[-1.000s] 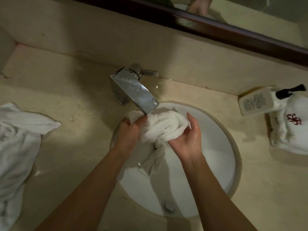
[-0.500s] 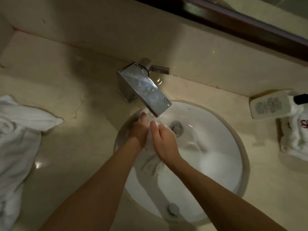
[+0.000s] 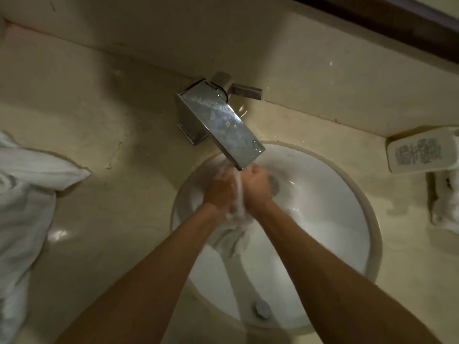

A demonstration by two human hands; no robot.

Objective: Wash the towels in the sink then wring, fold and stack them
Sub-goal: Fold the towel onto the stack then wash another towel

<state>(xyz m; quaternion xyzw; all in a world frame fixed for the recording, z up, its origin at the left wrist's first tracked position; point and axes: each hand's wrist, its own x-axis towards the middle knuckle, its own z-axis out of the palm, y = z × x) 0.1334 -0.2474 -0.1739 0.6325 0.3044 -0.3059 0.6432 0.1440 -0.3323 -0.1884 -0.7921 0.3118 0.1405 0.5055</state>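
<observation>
The sink point(image 3: 357, 219) holds a wet towel point(image 3: 232, 234) under the faucet point(image 3: 223, 122). The left hand point(image 3: 218, 192) and right hand point(image 3: 255, 187), fingers curled, clutch it between them. More towels point(image 3: 24, 212) lie at 9 o'clock, a bottle point(image 3: 419, 152) at 3.

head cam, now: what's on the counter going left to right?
Crumpled towel pile → faucet → left hand → right hand, both gripping the wet towel in the sink → lotion bottle.
</observation>
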